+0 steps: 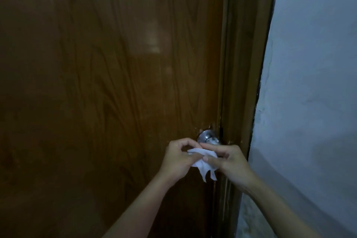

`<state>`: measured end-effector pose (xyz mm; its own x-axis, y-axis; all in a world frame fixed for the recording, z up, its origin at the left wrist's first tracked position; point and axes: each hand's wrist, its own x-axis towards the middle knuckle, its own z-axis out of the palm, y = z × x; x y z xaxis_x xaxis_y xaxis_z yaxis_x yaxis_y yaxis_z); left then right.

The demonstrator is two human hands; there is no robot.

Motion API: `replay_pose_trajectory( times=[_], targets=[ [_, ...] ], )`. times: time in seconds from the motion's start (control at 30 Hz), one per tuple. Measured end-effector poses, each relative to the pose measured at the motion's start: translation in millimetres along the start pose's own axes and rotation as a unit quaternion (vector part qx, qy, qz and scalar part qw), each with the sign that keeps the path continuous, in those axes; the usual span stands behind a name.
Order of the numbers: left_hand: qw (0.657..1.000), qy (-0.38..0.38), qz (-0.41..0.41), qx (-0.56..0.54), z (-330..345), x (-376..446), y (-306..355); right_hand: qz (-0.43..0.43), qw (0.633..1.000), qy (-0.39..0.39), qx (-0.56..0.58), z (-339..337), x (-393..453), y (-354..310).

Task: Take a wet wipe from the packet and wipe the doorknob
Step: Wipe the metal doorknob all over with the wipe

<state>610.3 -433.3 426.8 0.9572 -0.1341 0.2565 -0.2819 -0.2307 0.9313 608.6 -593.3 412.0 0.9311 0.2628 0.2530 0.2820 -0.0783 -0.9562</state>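
Note:
A round silver doorknob (207, 138) sticks out of the brown wooden door (108, 75) near its right edge. Just below and in front of the knob, a crumpled white wet wipe (202, 162) is held between both hands. My left hand (178, 160) pinches the wipe's left side with thumb and fingers. My right hand (230, 162) grips its right side, the index finger stretched across the top, close to the knob. Loose ends of the wipe hang down between the hands. The wipe packet is not in view.
A brown door frame (245, 63) runs down the right of the door. A pale, rough wall (313, 83) fills the right side of the view. The light is dim.

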Motion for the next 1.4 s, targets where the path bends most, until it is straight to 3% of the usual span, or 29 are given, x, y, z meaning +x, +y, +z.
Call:
replay_pose_trajectory(
  times=[0.23,0.4,0.53,0.7,0.93,1.07,1.17,1.27,1.4],
  targets=[
    [0.998,0.032,0.015,0.058,20,33,-9,-0.013,0.998,0.036,-0.04,-49,24,4],
    [0.966,0.067,0.079,0.235,27,47,-17,-0.108,0.967,0.103,-0.207,-68,43,12],
    [0.944,0.064,0.064,0.317,41,50,-25,-0.17,0.936,0.073,-0.3,-61,55,34],
    [0.942,0.05,0.036,0.33,48,49,-34,-0.169,0.948,-0.021,-0.268,-42,48,67],
    [0.949,0.032,0.017,0.312,52,49,-38,-0.176,0.955,0.089,-0.222,-38,32,82],
    [0.948,0.02,0.012,0.317,50,49,-37,-0.167,0.948,0.06,-0.266,-35,44,75],
    [0.945,0.007,0.002,0.326,48,52,-35,-0.197,0.938,0.09,-0.272,-31,39,81],
    [0.944,-0.002,-0.003,0.329,46,53,-34,-0.135,0.954,0.16,-0.213,-32,37,85],
    [0.944,-0.006,-0.002,0.329,45,54,-33,-0.16,0.947,0.127,-0.248,-30,41,83]
  ],
)
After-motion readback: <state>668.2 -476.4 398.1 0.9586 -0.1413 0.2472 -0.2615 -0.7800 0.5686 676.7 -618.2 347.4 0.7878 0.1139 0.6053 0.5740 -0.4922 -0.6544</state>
